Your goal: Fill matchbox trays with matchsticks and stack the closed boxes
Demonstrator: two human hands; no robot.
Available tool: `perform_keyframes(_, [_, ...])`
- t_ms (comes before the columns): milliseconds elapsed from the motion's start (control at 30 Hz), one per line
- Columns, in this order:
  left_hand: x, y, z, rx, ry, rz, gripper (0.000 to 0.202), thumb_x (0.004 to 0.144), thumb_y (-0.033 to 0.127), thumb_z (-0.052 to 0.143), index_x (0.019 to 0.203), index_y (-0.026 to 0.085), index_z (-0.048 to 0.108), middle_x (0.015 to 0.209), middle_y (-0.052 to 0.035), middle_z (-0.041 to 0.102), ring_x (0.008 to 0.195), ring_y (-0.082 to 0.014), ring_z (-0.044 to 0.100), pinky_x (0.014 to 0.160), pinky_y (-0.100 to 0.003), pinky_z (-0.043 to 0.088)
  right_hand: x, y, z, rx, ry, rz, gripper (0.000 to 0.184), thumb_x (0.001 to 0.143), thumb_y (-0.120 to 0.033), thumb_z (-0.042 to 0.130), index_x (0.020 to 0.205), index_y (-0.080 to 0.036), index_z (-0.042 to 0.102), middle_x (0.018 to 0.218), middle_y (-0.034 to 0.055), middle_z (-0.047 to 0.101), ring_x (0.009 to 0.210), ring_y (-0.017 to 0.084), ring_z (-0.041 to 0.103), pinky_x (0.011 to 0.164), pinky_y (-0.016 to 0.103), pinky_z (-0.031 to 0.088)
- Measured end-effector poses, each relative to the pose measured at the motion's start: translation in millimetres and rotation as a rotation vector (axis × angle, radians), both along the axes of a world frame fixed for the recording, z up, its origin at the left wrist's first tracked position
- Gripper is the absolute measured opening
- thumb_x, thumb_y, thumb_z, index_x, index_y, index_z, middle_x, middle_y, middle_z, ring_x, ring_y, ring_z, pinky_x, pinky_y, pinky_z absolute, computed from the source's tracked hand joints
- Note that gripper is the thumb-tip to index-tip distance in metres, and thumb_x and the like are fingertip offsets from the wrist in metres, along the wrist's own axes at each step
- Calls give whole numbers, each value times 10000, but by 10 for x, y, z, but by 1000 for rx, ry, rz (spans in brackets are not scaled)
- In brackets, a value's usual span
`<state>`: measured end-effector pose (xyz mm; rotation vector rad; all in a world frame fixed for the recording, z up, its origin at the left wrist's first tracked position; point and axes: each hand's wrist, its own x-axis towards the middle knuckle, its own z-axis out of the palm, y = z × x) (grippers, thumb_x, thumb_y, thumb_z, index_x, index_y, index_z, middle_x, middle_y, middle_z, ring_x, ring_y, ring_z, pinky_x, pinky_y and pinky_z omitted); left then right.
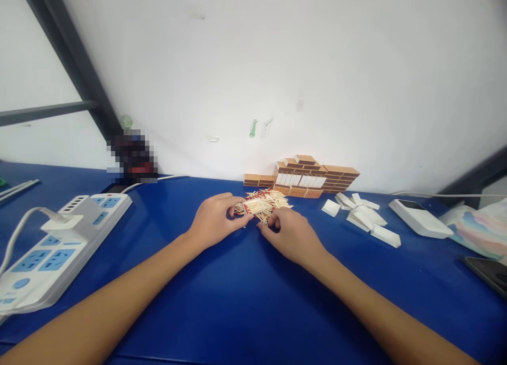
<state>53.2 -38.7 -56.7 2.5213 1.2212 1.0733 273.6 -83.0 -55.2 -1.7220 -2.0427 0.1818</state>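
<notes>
A small white matchbox tray (pixel 253 207) with red-tipped matches lying in it is gripped between the thumb and fingers of my left hand (pixel 214 217). Just behind and beneath it spreads a heap of loose matches (pixel 275 198) on the blue table. My right hand (pixel 295 233) is at the near right edge of the heap, its fingers curled in towards the thumb. Whatever those fingertips pinch is too small and partly hidden to make out.
Stacked brown matchboxes (pixel 340 177) stand against the wall behind the heap. Several white paper trays (pixel 366 217) lie to the right, beside a white device (pixel 420 218), a plastic packet (pixel 479 225) and a dark phone-like object (pixel 489 272). A power strip (pixel 59 254) with a cable occupies the left.
</notes>
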Motion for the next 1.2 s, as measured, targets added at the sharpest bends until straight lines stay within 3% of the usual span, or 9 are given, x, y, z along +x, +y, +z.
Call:
perform_keyframes(100, [-1,6,4,1,10,-5,293,903,433,765,1091,208,789,719,17,591,666,-138,552,653,-275,419,20,1,23,-58,31,4,181,874,-245,636,701,-214,592,733,20,678,650,169,576,603,287,351])
perform_keyframes(333, [-4,7,5,-1,28,-8,315,902,445,763,1104,205,789,716,19,592,674,-141,564,661,-277,419,220,18,59,-112,-3,45,152,905,-222,627,753,-211,626,791,20,685,710,180,593,645,295,376])
perform_keyframes(467, [-17,4,15,-15,43,-29,300,907,434,755,1104,210,793,710,22,587,669,-137,565,660,-273,415,372,58,77,-21,-28,104,135,928,-233,630,796,-207,623,835,24,661,725,177,594,656,292,398])
perform_keyframes(567, [-16,-4,15,-35,63,-82,313,894,419,767,1126,211,793,717,25,595,657,-129,555,656,-268,414,427,62,113,143,-27,210,103,973,-209,600,873,-202,621,889,34,645,746,170,592,675,288,421])
perform_keyframes(667, [6,-35,6,-45,87,-172,349,879,421,782,1161,216,785,729,27,595,643,-124,532,640,-261,406,402,39,129,271,-80,346,125,1039,-230,552,938,-194,618,941,57,634,783,179,596,703,297,446])
perform_keyframes(767, [31,-73,1,-29,77,-232,350,879,444,787,1138,210,789,732,23,587,659,-126,534,632,-255,399,339,3,118,289,-152,402,131,1053,-222,541,958,-188,625,968,74,628,808,192,605,732,313,459])
perform_keyframes(967, [20,-53,20,-54,70,-211,342,891,428,780,1161,217,785,737,27,598,640,-119,522,632,-255,393,358,-51,232,128,9,441,125,1037,-231,579,935,-200,645,929,47,624,777,168,581,694,295,442])
perform_keyframes(1133, [4,0,34,-96,32,-169,312,893,444,774,1100,212,799,690,39,576,609,-113,503,609,-257,367,472,-30,298,-267,71,512,90,982,-287,673,920,-222,684,797,-3,611,721,156,540,638,277,417])
perform_keyframes(1200, [-2,13,32,-119,36,-167,329,891,464,771,1114,223,796,686,41,580,604,-114,505,602,-257,358,488,-17,282,-356,70,522,118,981,-299,670,897,-216,680,803,2,617,729,160,534,630,278,412])
